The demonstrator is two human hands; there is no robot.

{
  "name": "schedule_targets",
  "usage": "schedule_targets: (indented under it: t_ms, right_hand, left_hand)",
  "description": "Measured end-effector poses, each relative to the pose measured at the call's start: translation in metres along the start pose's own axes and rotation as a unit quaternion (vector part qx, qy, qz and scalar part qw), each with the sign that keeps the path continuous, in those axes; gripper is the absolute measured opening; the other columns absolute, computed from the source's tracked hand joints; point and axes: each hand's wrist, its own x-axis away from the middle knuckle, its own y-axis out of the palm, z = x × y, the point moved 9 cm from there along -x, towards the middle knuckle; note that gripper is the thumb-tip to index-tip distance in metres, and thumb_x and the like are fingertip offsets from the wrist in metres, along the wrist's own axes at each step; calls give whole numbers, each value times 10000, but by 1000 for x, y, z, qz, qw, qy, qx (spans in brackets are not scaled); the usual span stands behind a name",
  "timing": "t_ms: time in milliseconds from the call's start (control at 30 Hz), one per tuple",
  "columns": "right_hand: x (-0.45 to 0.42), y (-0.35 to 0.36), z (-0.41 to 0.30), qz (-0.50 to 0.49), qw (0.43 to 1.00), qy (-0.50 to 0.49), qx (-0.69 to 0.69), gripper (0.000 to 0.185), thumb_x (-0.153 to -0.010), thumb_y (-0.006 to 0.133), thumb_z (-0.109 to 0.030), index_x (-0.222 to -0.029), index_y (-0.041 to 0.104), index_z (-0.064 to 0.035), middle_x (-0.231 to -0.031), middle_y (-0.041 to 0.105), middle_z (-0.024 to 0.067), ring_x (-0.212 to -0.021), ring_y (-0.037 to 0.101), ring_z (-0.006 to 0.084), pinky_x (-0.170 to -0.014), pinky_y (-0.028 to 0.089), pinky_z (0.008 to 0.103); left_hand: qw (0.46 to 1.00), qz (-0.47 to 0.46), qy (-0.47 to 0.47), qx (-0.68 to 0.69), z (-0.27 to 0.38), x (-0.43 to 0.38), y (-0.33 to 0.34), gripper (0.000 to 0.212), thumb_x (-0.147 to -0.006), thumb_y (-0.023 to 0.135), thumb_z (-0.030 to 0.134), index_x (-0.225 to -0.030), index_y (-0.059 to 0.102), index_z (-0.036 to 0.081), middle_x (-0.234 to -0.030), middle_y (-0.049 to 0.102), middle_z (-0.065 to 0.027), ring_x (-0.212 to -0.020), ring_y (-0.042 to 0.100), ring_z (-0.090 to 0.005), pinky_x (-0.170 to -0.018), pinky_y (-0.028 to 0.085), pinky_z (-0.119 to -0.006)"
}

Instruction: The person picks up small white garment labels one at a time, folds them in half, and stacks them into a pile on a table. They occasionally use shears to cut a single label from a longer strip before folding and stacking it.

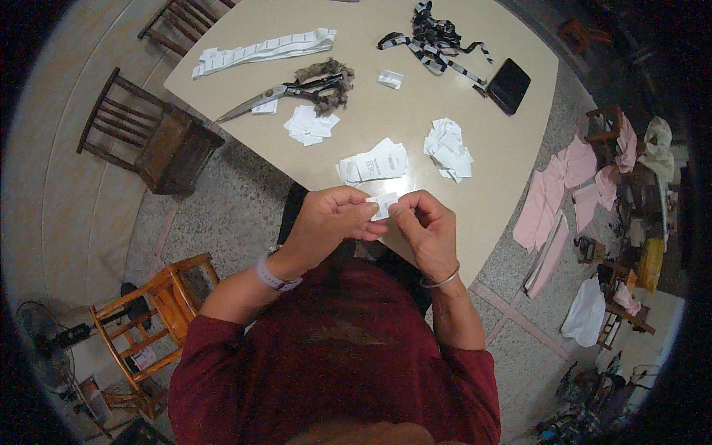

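Between the fingertips of my left hand (339, 217) and my right hand (425, 225) is a small white printed label (384, 206). Both hands pinch it, just off the near edge of the beige table (411, 222). Right beyond them lies a fanned stack of white printed labels (375, 162). A loose pile of white labels (448, 149) is to its right, and another white pile (310, 125) to its left. Past the left pile rest large scissors (272, 92) with cloth-wrapped handles, their blades pointing left over the table edge.
Long strips of white labels (267, 53) lie at the far left. A folded label (390, 79) sits mid-table. At the far right are a tangled black-and-white ribbon (436, 41) and a dark phone-like device (508, 86). A wooden chair (172, 147) stands at the left; pink fabric pieces (548, 194) lie to the right.
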Motion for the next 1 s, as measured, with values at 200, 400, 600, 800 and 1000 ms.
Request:
schedule_targets:
  t_ms: [200, 400, 600, 800, 1000]
  right_hand:
    - [1, -1, 0, 9, 1000, -9, -7, 120, -896, 669, -119, -855, 639, -10, -713, 582, -49, -648, 485, 26, -561, 404, 200]
    - [3, 0, -1, 31, 999, -25, -12, 114, -887, 675, -121, -872, 643, -12, -704, 586, -39, -641, 491, 29, -564, 412, 201]
    - [5, -14, -12, 63, 996, -59, 21, 116, -891, 674, -122, -884, 644, -9, -713, 588, -39, -651, 490, 26, -564, 410, 197]
    - [10, -59, -6, 69, 997, -21, -2, 133, -893, 678, -144, -875, 640, -18, -715, 560, -60, -653, 461, 24, -568, 385, 196]
    - [16, -85, 15, 95, 995, -2, -15, 121, -889, 676, -141, -865, 634, -30, -717, 555, -65, -649, 453, 16, -563, 368, 187]
  left_hand:
    - [999, 11, 25, -43, 5, -1, -1, 226, -943, 598, 122, -1007, 606, -94, -919, 688, -184, -785, 708, -233, -726, 607, -328]
    - [984, 65, 116, -121, 19, 2, -3, 150, -916, 626, 66, -926, 639, -84, -844, 697, -132, -731, 702, -172, -639, 579, -258]
    - [972, 57, 137, -184, 30, -3, 13, 104, -902, 641, 62, -925, 658, -38, -863, 708, -100, -724, 686, -126, -644, 553, -239]
    - [921, 15, 242, -305, 60, -26, 43, 119, -873, 662, 66, -955, 653, -19, -931, 688, -102, -846, 665, -179, -748, 524, -287]
    - [804, -73, 348, -476, 69, -69, 86, 197, -844, 644, 51, -1028, 634, -18, -1015, 645, -169, -924, 632, -300, -825, 501, -365]
